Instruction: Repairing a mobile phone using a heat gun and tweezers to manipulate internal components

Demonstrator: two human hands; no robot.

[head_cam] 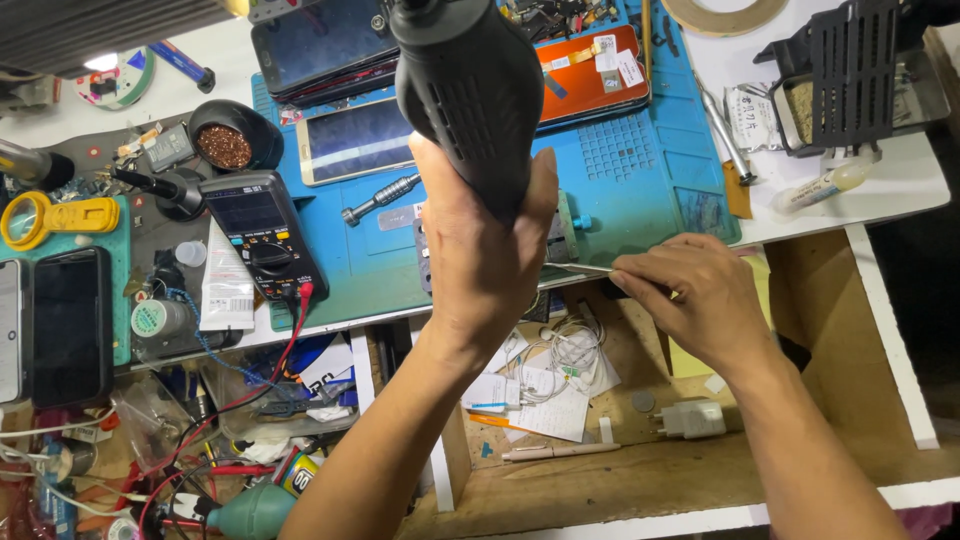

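multimeter (262, 232) on mat (640, 170) | screwdriver (380, 199) right of it | charger (692, 419) perhaps in drawer (800, 300) below

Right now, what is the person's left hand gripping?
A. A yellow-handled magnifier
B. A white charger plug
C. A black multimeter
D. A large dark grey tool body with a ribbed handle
D: the left hand wraps around the dark grey tool body above the blue mat, while the multimeter lies untouched to the side.
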